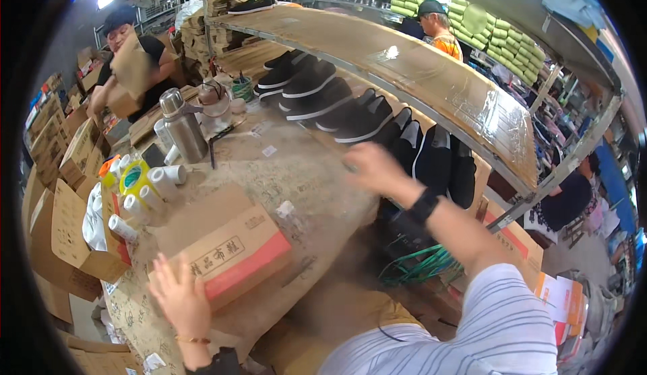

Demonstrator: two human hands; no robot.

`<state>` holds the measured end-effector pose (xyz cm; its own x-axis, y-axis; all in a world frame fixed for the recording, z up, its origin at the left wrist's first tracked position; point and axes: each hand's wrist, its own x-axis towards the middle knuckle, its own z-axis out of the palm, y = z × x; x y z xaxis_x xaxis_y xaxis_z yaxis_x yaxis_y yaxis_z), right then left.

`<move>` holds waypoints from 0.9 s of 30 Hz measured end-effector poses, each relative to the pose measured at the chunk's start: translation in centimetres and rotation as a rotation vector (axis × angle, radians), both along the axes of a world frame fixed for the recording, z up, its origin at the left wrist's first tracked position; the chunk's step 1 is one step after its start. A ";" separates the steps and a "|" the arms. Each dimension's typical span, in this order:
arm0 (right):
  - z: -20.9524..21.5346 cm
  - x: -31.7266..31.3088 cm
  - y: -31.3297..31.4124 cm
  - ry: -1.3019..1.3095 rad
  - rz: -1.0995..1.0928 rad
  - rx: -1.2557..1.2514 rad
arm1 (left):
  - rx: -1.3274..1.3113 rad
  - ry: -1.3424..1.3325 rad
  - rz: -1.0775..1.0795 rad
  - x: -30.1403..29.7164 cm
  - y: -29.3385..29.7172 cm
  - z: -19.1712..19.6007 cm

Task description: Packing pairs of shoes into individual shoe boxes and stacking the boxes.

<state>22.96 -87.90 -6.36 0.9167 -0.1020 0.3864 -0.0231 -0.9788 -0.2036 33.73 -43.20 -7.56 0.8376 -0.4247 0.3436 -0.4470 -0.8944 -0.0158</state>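
Note:
A brown cardboard shoe box [237, 250] with a red band along its near edge sits on the worn, paper-covered table [323, 203]. My left hand [178, 291] is at the box's left end, fingers spread and open; whether it presses on the cardboard is hard to tell. A flat brown flap stretches behind the box. My right hand [379, 171] is raised over the table's right side, nearest to a row of black slip-on shoes [364, 117] with white soles. Motion blur smears its fingers, and nothing can be made out in it.
A steel thermos [183, 126] and rolls of tape [145, 185] stand at the table's left. Above the shoes runs a metal-framed shelf [404, 58]. Green straps [421, 265] hang below my right forearm. A co-worker [138, 65] holds cardboard at far left; another person [441, 30] stands behind the shelf.

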 end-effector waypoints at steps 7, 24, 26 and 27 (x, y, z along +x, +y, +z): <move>-0.9 -15.5 -9.9 0.046 -1.038 -0.428 | -0.144 -0.019 -0.155 0.8 -0.2 0.1; -6.5 -2.7 13.2 -0.205 0.362 2.284 | -1.399 1.114 -0.321 -7.7 -9.1 2.0; -6.3 -1.9 14.7 -0.107 0.395 2.290 | -1.380 0.317 -0.508 -5.7 -7.5 3.7; -6.4 -1.4 15.4 -0.046 0.436 2.303 | -1.167 0.102 -0.457 -4.7 -5.7 4.0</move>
